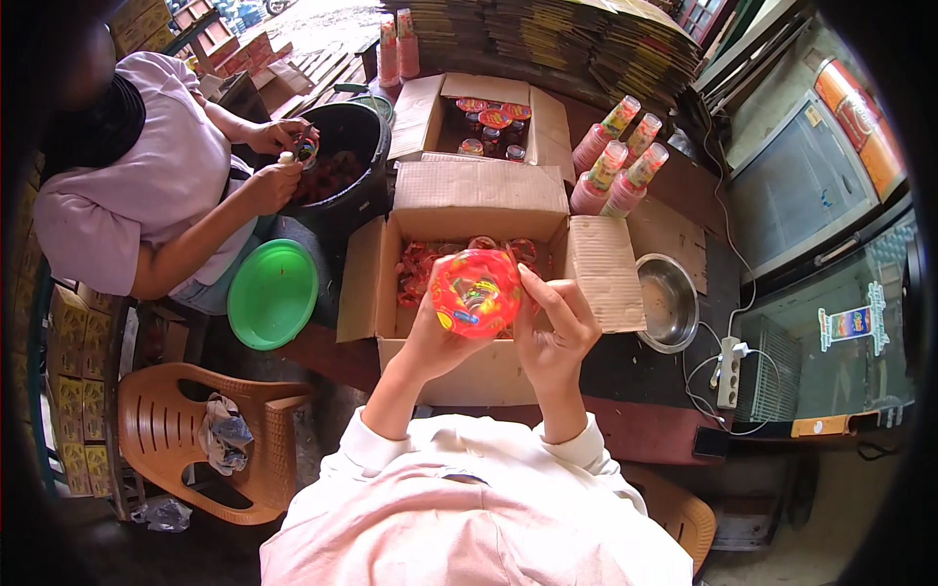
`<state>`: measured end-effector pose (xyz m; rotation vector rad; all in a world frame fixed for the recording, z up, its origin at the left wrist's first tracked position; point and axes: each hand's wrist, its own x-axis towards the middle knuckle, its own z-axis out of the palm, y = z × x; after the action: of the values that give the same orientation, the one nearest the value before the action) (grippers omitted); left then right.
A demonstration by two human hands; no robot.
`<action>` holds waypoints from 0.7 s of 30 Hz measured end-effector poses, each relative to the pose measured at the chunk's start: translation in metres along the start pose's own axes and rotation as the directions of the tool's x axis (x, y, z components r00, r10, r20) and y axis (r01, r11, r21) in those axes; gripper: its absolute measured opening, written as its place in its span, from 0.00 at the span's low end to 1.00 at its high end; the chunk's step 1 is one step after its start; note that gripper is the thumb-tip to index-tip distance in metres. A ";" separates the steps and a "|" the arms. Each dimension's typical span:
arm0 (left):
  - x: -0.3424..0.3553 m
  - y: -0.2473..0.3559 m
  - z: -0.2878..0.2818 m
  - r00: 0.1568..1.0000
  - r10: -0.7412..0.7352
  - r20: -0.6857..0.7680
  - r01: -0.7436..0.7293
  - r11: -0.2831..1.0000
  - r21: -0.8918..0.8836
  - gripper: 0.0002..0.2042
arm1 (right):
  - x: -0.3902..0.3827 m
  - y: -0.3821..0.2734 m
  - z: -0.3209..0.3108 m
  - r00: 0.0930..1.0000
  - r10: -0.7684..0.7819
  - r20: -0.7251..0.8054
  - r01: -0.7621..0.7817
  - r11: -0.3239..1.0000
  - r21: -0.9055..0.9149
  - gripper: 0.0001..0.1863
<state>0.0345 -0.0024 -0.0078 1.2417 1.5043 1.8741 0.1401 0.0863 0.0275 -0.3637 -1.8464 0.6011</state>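
Observation:
A round cup with a shiny red printed film lid (476,294) is held up in front of me, its top facing me. My left hand (435,332) is closed around the cup from the left side. At the lid's right edge, my right hand (555,327) has its thumb and fingers pinched together; whatever small bit lies between them is hard to make out. Below the cup stands an open cardboard box (479,186) with a heap of red film scraps (415,269) and some cup tops inside.
Beyond it, another open box (547,122) holds several red-lidded cups. Stacked cups (625,161) stand right of it, near a metal bowl (667,303) and power strip (729,371). On the left, a co-worker (166,186) works over a black bucket (376,146), beside a green basin (274,293).

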 end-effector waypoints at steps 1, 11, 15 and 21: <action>0.000 0.006 0.000 0.997 0.063 0.039 -0.067 0.994 0.090 0.29 | -0.001 0.002 0.000 0.999 0.031 0.029 -0.031 0.999 0.007 0.17; 0.005 -0.019 -0.004 0.996 -0.065 -0.061 0.051 0.978 -0.202 0.24 | 0.002 0.015 0.005 0.993 0.110 -0.036 -0.107 0.992 0.070 0.13; 0.005 -0.029 -0.006 0.995 -0.071 -0.072 0.064 0.992 -0.106 0.20 | -0.002 0.012 0.006 0.996 0.087 -0.024 -0.086 0.995 0.046 0.14; 0.007 -0.020 0.001 0.994 -0.002 -0.111 -0.006 0.998 -0.067 0.18 | -0.005 0.010 0.010 0.996 0.090 -0.014 -0.090 0.996 0.017 0.16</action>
<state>0.0278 0.0103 -0.0233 1.1256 1.4833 2.0078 0.1319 0.0894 0.0150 -0.4412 -1.8180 0.6727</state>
